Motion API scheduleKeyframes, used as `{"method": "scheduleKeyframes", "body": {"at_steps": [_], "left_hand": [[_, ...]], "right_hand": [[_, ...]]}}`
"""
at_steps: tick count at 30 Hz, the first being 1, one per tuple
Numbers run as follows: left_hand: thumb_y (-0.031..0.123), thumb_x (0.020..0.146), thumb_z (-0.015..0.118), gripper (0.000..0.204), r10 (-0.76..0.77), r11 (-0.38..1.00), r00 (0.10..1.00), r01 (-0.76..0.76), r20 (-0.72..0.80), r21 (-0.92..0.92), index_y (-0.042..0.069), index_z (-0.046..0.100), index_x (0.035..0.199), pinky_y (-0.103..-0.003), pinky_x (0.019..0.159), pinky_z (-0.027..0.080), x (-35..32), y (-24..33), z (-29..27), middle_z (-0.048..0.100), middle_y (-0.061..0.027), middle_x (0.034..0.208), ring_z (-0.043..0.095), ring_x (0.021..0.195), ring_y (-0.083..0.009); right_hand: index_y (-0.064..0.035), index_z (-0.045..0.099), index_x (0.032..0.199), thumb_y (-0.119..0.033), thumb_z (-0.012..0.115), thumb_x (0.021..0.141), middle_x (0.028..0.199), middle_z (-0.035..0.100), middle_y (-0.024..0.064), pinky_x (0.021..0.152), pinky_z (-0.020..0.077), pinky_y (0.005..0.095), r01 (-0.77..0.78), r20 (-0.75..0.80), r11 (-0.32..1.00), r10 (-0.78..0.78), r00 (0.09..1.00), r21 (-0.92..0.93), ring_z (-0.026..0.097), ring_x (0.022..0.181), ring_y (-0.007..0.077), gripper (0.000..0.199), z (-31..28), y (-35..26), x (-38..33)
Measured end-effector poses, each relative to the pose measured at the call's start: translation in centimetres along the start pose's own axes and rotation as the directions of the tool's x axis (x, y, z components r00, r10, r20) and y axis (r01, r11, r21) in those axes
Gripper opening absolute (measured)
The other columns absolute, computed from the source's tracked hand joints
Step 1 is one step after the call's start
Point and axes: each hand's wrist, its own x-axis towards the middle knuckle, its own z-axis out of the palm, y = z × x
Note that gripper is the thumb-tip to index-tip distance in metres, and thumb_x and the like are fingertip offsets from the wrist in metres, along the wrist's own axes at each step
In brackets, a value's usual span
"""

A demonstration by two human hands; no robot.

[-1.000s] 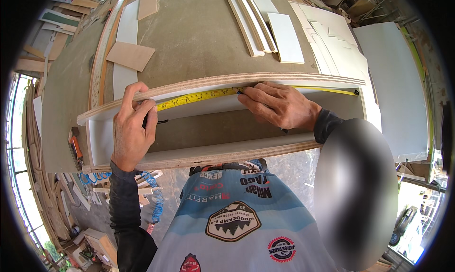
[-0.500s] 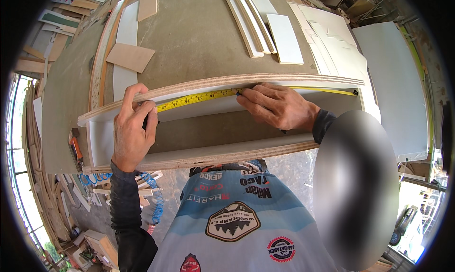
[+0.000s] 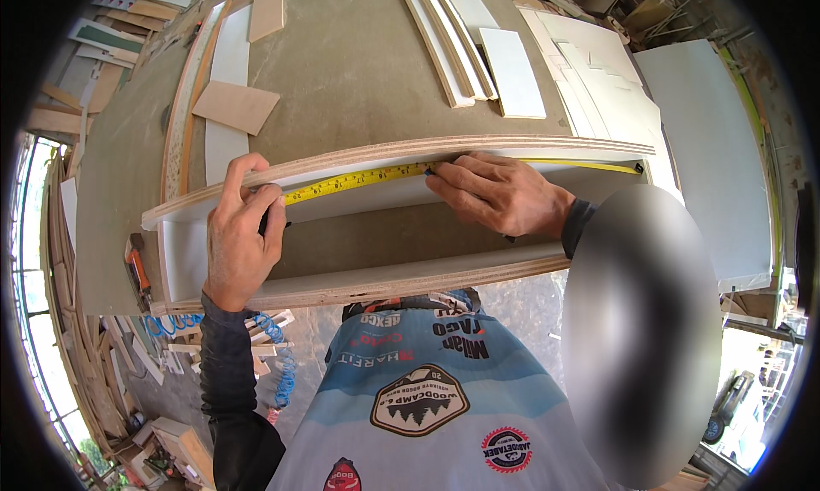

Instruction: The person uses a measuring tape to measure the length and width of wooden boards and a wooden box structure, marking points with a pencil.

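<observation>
A long shallow wooden box frame (image 3: 401,144) with white inner faces and bare plywood edges lies across the worktable. Along its far inner wall runs a yellow tape measure (image 3: 350,181), stretched out, its dark end hook close to the right end of the box. My left hand (image 3: 239,243) is closed around the dark tape case, mostly hidden by the fingers, and rests at the far wall near the left end. Past the middle of the same wall, my right hand (image 3: 508,192) presses over the tape. A slim dark pen-like thing (image 3: 429,171) pokes from its fingers.
White board strips (image 3: 444,42) and a white panel (image 3: 512,72) lie beyond the box. Left of them is a brown board piece (image 3: 237,106). An orange-handled tool (image 3: 137,269) sits beside the box's left end. A coiled blue hose (image 3: 284,371) hangs below the table edge.
The box and both hands appear shifted very slightly in the picture. The hands keep the same hold and the tape stays stretched along the wall.
</observation>
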Motion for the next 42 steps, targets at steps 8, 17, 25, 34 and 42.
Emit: {"method": "scheduleKeyframes", "body": {"at_steps": [8,17,25,34,42], "left_hand": [[-0.005,0.085,0.065,0.003,0.041,0.999,0.999,-0.041,-0.024,0.006,-0.005,0.063,0.087,-0.038,0.068,0.051,0.1,-0.1,0.1,0.054,-0.0127,0.121,0.066,0.073,-0.025],[-0.005,0.084,0.065,0.004,0.077,0.997,0.996,-0.076,-0.044,0.025,-0.006,0.063,0.087,-0.038,0.064,0.05,0.0,-0.1,0.2,0.054,-0.0127,0.12,0.064,0.069,-0.0241],[-0.005,0.084,0.065,0.004,0.068,0.998,0.997,-0.068,-0.038,0.003,-0.005,0.063,0.087,-0.039,0.064,0.05,0.2,-0.1,0.2,0.054,-0.013,0.12,0.064,0.07,-0.0249],[-0.005,0.084,0.065,0.004,0.081,0.997,0.996,-0.08,-0.042,0.017,-0.004,0.064,0.088,-0.038,0.066,0.051,0.0,-0.4,0.1,0.054,-0.0136,0.124,0.064,0.07,-0.0245],[-0.005,0.086,0.065,0.006,0.037,0.999,0.999,-0.037,-0.009,0.013,-0.004,0.066,0.091,-0.032,0.066,0.048,-1.9,-0.5,-1.0,0.052,-0.015,0.127,0.058,0.069,-0.0185]], "right_hand": [[0.0052,0.063,0.118,-0.005,0.082,0.073,0.108,0.065,0.0163,0.082,0.0622,0.0365,0.01,-0.037,0.996,-0.007,0.999,0.088,0.069,0.092,0.0268,0.05,-0.6,0.5,-0.3],[0.0051,0.063,0.115,-0.005,0.081,0.073,0.106,0.065,0.0165,0.08,0.0624,0.0373,0.041,-0.03,0.994,-0.038,0.999,0.105,0.069,0.091,0.0272,0.047,-0.5,0.8,-0.4],[0.0029,0.063,0.113,-0.017,0.077,0.076,0.112,0.066,0.019,0.088,0.0602,0.04,0.043,0.024,0.99,-0.047,0.999,0.131,0.069,0.099,0.0307,0.044,-2.2,0.4,-0.9],[0.0034,0.067,0.099,-0.021,0.052,0.094,0.108,0.068,0.0238,0.075,0.0592,0.0429,-0.155,-0.341,0.987,0.158,0.927,0.035,0.071,0.091,0.0339,0.029,-8.6,0.3,-2.4],[0.0031,0.072,0.105,-0.016,0.045,0.097,0.102,0.071,0.0211,0.07,0.0566,0.0352,-0.558,-0.472,0.826,0.526,0.707,0.084,0.069,0.075,0.0247,0.034,-11.8,-2.5,-9.2]]}}
